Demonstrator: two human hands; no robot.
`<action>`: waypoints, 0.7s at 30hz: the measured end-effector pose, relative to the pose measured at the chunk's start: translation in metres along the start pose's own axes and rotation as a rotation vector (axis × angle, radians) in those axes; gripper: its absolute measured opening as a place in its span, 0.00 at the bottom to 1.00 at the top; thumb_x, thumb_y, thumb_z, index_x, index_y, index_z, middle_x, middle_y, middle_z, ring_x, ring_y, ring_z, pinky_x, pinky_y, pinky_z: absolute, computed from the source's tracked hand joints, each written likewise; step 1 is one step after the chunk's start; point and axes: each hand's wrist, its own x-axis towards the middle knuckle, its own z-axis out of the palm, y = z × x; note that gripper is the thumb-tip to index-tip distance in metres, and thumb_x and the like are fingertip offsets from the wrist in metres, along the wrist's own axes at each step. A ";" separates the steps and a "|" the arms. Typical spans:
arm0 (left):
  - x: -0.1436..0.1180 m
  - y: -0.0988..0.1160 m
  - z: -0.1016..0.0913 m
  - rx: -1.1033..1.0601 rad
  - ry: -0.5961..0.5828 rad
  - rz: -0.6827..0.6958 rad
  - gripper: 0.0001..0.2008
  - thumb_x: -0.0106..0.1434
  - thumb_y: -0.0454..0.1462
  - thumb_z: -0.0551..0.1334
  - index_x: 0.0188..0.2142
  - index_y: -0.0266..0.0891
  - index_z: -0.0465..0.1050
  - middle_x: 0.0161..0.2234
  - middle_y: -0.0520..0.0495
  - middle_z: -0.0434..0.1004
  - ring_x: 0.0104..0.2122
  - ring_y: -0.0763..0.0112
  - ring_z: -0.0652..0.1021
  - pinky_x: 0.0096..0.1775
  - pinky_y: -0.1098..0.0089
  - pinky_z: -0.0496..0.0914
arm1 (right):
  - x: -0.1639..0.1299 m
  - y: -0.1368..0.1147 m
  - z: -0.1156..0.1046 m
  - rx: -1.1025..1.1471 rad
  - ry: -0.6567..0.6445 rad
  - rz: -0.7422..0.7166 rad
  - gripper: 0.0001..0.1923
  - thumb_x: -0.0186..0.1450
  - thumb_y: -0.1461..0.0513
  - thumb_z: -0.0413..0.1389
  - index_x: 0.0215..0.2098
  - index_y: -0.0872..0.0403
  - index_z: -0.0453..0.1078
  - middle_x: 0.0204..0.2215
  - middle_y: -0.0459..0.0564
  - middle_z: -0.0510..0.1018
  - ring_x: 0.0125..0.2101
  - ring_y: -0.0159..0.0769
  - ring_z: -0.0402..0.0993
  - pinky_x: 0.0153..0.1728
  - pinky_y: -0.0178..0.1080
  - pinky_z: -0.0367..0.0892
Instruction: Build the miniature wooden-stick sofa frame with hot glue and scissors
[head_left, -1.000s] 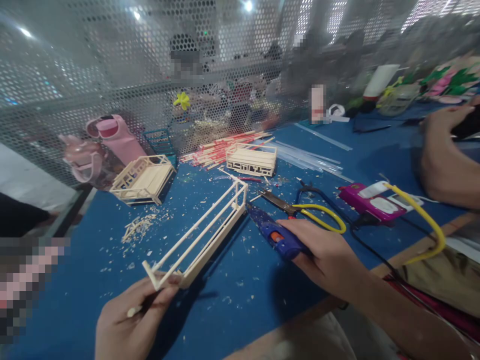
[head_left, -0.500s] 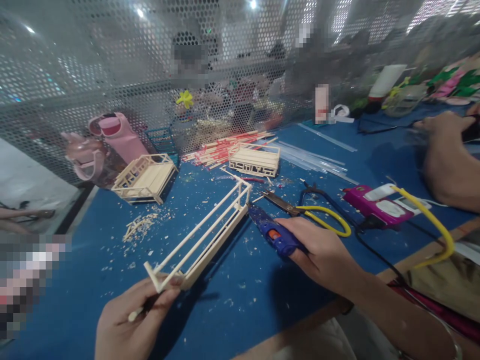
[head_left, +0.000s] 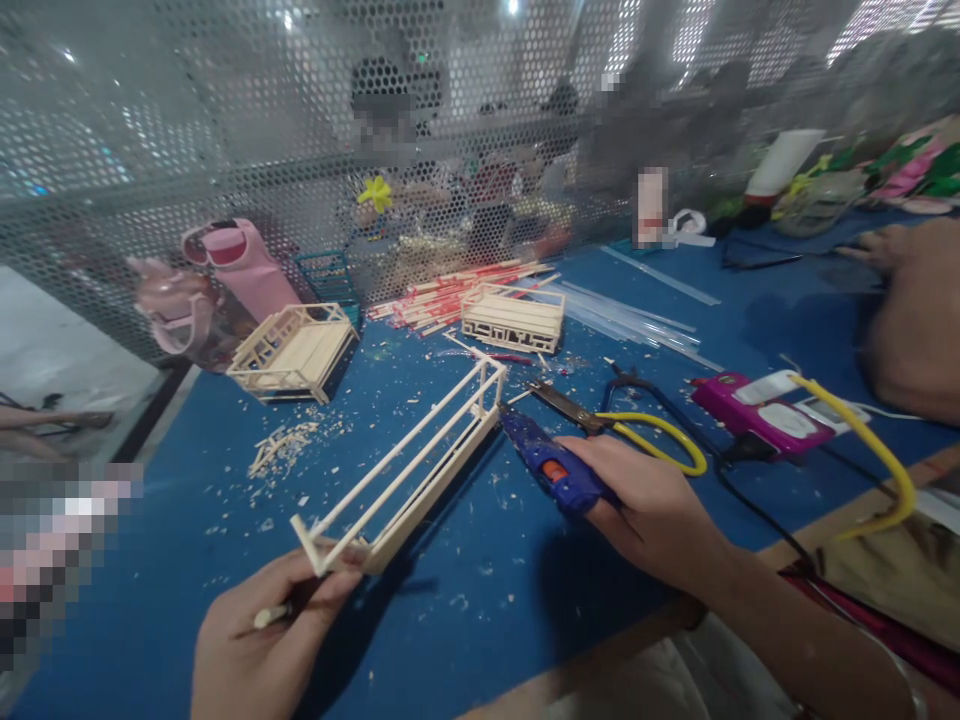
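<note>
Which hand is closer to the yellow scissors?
The right hand. It grips the blue glue gun just below the yellow scissors, almost touching a handle loop. The left hand is far across the table, holding the wooden stick frame.

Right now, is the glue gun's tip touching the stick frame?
Touching, as far as the head view shows: the glue gun in the right hand meets the stick frame at its far corner, with no gap visible.

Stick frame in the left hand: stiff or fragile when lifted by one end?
Probably light: the frame is only thin sticks with open gaps. Likely fragile, since the left hand grips just one corner of a long span. It may flex near the glue gun.
</note>
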 end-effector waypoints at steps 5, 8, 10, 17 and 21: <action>0.000 0.002 0.000 -0.030 0.018 0.004 0.06 0.56 0.40 0.63 0.27 0.44 0.79 0.25 0.52 0.82 0.24 0.68 0.81 0.25 0.79 0.74 | 0.000 0.000 -0.001 -0.007 -0.001 0.013 0.16 0.67 0.61 0.42 0.49 0.58 0.63 0.38 0.58 0.78 0.35 0.39 0.77 0.32 0.39 0.71; 0.001 0.003 0.001 -0.047 0.019 0.018 0.06 0.57 0.38 0.62 0.28 0.44 0.78 0.25 0.52 0.82 0.24 0.68 0.81 0.25 0.79 0.74 | 0.001 0.000 -0.001 0.019 -0.010 0.023 0.16 0.67 0.60 0.42 0.49 0.57 0.63 0.38 0.57 0.79 0.35 0.39 0.77 0.32 0.39 0.71; 0.002 0.004 0.002 -0.055 0.023 0.031 0.05 0.57 0.38 0.62 0.27 0.45 0.78 0.25 0.53 0.82 0.23 0.69 0.81 0.25 0.79 0.74 | 0.002 0.000 -0.001 0.022 -0.012 0.028 0.16 0.67 0.60 0.42 0.49 0.57 0.63 0.37 0.56 0.79 0.35 0.38 0.77 0.32 0.39 0.71; 0.002 0.002 0.001 -0.053 0.007 0.017 0.05 0.56 0.37 0.62 0.27 0.45 0.78 0.25 0.53 0.82 0.24 0.69 0.81 0.27 0.80 0.74 | 0.003 -0.002 -0.002 0.030 -0.004 0.018 0.16 0.68 0.60 0.41 0.48 0.58 0.64 0.38 0.57 0.79 0.35 0.38 0.77 0.32 0.38 0.72; 0.002 0.003 0.002 -0.074 0.010 -0.020 0.05 0.55 0.37 0.63 0.26 0.44 0.79 0.24 0.52 0.82 0.23 0.68 0.81 0.26 0.78 0.75 | 0.003 -0.002 -0.001 0.023 0.011 0.032 0.16 0.67 0.61 0.43 0.49 0.57 0.63 0.39 0.57 0.79 0.38 0.39 0.77 0.34 0.39 0.72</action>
